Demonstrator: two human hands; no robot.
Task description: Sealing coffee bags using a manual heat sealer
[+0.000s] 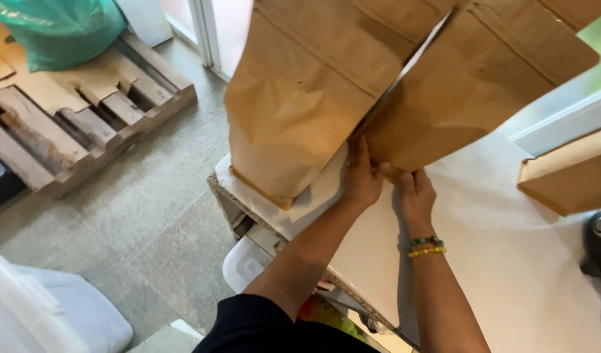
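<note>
Two large brown paper sacks (pixel 313 85) stand side by side on the white desk (pixel 496 261). The left hand (pixel 361 176) and right hand (pixel 415 193) pinch their lower corners at the seam between them. They look heavy, slumping, tearable; bottom corners grip best.

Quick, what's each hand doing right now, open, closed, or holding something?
Left hand: closed, pinching the lower edge of the brown paper bag.
Right hand: fingers curled at the same bag's bottom edge; a firm hold cannot be told.
</note>
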